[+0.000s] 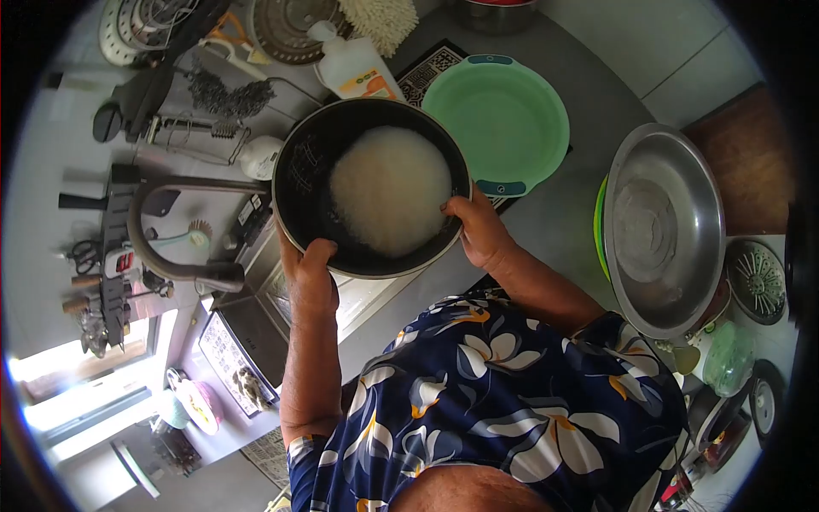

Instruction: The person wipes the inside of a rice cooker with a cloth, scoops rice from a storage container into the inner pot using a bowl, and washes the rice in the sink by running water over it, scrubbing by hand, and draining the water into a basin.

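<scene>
A dark rice cooker inner pot [303, 183] is held up in front of me with both hands. White rice [392, 192] in cloudy water lies in it. My left hand [309, 269] grips the near-left rim, thumb over the edge. My right hand [482, 229] grips the right rim the same way, thumb inside. The fingers under the pot are mostly hidden. Just beyond my right hand, a green plastic basin [499, 111] rests on the counter, partly covered by the pot. The sink [358, 307] is partly visible below the pot.
A curved faucet [162, 192] arches close to the pot's left side. Behind the pot stands a white bottle [358, 68]. A large steel basin [670, 230] is at the right on the grey counter [589, 94]. Knives, scissors and brushes hang on the left wall.
</scene>
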Demonstrator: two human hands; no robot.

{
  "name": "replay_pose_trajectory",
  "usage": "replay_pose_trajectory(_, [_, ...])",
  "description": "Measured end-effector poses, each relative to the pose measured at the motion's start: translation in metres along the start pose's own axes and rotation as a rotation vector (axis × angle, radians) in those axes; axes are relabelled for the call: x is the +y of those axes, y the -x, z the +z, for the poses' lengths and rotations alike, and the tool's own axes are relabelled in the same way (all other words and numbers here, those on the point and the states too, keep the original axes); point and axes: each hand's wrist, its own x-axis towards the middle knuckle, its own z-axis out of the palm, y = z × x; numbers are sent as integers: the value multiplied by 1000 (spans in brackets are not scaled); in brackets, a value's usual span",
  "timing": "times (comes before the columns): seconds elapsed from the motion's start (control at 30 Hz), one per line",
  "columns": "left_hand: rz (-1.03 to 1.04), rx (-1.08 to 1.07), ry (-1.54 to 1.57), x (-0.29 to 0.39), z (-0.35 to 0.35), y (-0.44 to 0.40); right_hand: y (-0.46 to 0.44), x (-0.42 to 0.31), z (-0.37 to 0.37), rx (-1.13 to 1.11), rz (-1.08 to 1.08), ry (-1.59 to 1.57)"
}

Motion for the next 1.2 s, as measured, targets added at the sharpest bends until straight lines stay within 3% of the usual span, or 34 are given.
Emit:
replay_pose_trajectory(0.33, [112, -106, -285, 26, 64, -39, -16, -13, -22, 49, -49, -173])
replay_pose_trajectory(0.87, [256, -180, -462, 25, 86, -58, -34, -7, -30, 94, -6, -335])
replay_pose_trajectory(1.2, [388, -165, -739, 25, 86, -61, -34, -11, -27, 97, 49, -415])
